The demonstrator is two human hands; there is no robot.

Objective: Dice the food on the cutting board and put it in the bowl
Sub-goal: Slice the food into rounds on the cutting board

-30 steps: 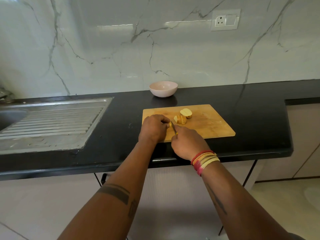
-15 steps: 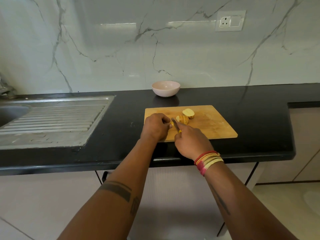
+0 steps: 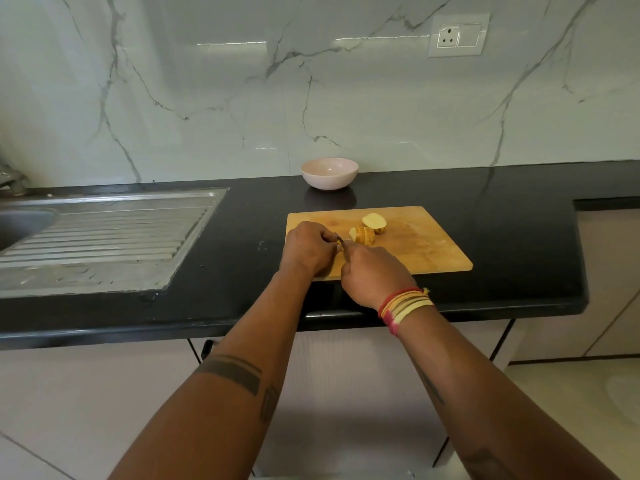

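A wooden cutting board [image 3: 422,244] lies on the black counter. On it sit a sliced potato chunk [image 3: 363,235] and a potato half [image 3: 374,222] behind it. My left hand [image 3: 306,247] curls over a small potato piece at the board's left part; the piece is mostly hidden. My right hand [image 3: 372,275] grips a small knife [image 3: 342,244], its blade pointing between both hands. A pale pink bowl [image 3: 329,173] stands behind the board near the wall, with nothing visible inside.
A steel sink with a ribbed drainboard [image 3: 104,237] takes up the counter's left side. The counter's front edge [image 3: 242,323] runs just below my wrists. A wall socket [image 3: 458,35] sits high on the marble backsplash.
The knife blade has shifted slightly up and back between my hands. Both hands stay at the same spot on the board. The camera has tilted a little.
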